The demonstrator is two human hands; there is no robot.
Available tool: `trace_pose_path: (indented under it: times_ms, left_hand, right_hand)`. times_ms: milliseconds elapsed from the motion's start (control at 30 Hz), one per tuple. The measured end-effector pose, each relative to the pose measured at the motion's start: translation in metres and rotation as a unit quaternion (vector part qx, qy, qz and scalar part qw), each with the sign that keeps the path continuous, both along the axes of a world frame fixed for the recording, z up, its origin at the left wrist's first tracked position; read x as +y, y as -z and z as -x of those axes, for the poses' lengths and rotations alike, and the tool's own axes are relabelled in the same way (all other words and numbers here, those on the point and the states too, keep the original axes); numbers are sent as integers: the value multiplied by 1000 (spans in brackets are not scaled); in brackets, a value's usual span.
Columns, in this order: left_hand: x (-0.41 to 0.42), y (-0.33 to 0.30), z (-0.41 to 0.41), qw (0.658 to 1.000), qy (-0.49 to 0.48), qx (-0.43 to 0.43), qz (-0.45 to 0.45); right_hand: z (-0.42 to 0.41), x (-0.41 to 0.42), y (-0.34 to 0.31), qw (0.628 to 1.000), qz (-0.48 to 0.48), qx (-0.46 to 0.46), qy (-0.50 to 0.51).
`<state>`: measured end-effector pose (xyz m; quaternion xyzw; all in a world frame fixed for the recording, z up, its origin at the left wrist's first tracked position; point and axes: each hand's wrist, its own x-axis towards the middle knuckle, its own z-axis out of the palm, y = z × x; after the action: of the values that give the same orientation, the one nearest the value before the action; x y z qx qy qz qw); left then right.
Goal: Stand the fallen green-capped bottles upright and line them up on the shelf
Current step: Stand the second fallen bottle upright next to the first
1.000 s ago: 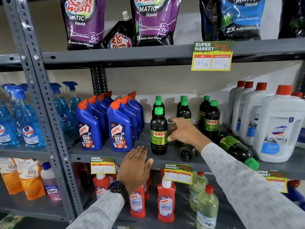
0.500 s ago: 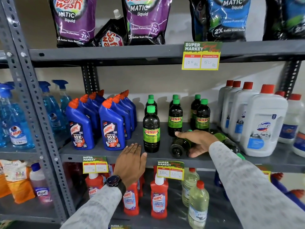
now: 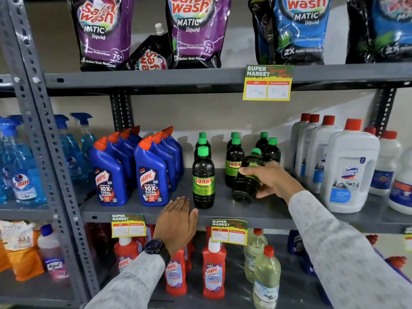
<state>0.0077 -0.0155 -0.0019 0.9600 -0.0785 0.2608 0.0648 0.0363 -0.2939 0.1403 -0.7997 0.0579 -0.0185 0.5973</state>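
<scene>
Several dark green-capped Sunny bottles stand on the grey middle shelf (image 3: 223, 214). One upright bottle (image 3: 203, 178) is at the front, with others in rows behind it, such as the bottle (image 3: 233, 162). My right hand (image 3: 270, 180) grips a tilted green-capped bottle (image 3: 246, 186), base toward me and cap leaning back. My left hand (image 3: 177, 220) rests flat on the shelf's front edge, fingers apart, holding nothing. My right forearm hides whatever lies behind it on the shelf.
Blue Harpic bottles (image 3: 151, 175) stand left of the Sunny bottles and white Domex jugs (image 3: 350, 170) to the right. Price tags (image 3: 229, 231) hang on the shelf edge. Detergent pouches (image 3: 194, 30) fill the shelf above; red Harpic bottles (image 3: 214, 270) stand on the one below.
My right hand closed on the bottle lying on its side and has raised it to a tilt, cap up and back. My left hand has stayed on the shelf edge.
</scene>
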Motion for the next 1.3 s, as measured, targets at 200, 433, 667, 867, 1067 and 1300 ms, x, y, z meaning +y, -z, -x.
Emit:
trace_pose_path:
  times_ms: [200,433,667,867,1067,1300]
  left_hand:
    - [-1,-1,0,1000,-2,0,-3]
    - [0,2,-3,1000,-2,-13,-4]
    - [0,4,-4,1000,0,-20,-2]
    - [0,4,-3,1000,-3,-25,-4]
    - [0,3,-3,1000,-5,-26,-8]
    - [-1,3,-2,999,-4,-32,-10]
  right_hand:
    - [12,11,25,960,156,-215,84]
    - [13,16,59,930,220,-286,74]
    - [14,21,67,927,219,-296,74]
    - [-2,9,78,979,42,-193,-48]
    - [-13,3,86,981,21,-152,-116]
    - [-10,8,91,977,63,-199,-32]
